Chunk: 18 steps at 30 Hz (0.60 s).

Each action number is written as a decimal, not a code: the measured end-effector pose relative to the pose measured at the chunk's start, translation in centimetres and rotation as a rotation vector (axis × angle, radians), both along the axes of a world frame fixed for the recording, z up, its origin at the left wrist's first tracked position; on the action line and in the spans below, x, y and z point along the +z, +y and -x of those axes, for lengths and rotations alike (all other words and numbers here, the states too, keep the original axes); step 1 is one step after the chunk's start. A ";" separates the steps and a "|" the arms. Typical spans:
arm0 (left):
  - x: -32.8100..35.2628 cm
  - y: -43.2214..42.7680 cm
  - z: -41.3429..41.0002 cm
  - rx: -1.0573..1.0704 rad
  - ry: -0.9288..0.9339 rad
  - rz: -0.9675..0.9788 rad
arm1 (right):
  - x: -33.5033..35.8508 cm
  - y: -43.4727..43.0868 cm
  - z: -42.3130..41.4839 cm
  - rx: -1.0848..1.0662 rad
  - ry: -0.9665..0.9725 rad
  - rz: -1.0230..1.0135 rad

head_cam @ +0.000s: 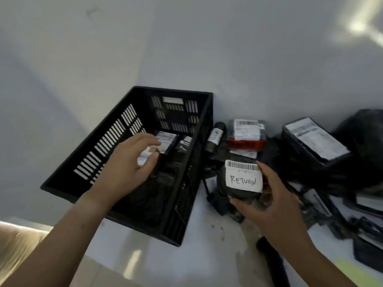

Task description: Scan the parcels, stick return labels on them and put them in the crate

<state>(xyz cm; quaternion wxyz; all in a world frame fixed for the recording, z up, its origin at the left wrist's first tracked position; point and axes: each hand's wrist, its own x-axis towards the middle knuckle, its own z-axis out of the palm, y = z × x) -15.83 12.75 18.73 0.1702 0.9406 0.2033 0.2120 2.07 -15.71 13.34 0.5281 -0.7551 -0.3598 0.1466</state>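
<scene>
A black slatted crate [103, 146] stands on the white surface at the left, with several black parcels [166, 141] lying inside it. My left hand [130, 162] hovers over the crate's inside with relaxed, loosely curled fingers and holds nothing I can make out. My right hand [267, 195] grips a small round black parcel [238, 189] just right of the crate. A white label reading RETURN [244, 181] sits on that parcel under its barcode sticker.
More black parcels lie to the right: a small roll [215, 137], one with red tape [246, 133], a larger flat one [317, 139], and a dark heap [364, 141] beyond. Dark clutter covers the lower right. A white wall rises behind.
</scene>
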 end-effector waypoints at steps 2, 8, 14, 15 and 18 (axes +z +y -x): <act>-0.5 3.0 0.2 -0.011 0.002 -0.009 | 1.1 3.5 0.9 0.021 -0.034 -0.006; -1.8 12.8 0.6 0.058 -0.004 -0.025 | 3.4 12.5 3.9 0.096 -0.067 -0.025; -4.4 22.9 2.2 0.170 0.246 -0.066 | 4.2 20.6 4.2 0.232 -0.264 0.238; -5.0 23.8 2.3 0.161 0.287 -0.063 | 4.0 22.0 3.8 0.255 -0.288 0.305; -6.0 26.2 2.0 0.138 0.338 -0.083 | 2.6 26.3 2.2 0.327 -0.325 0.546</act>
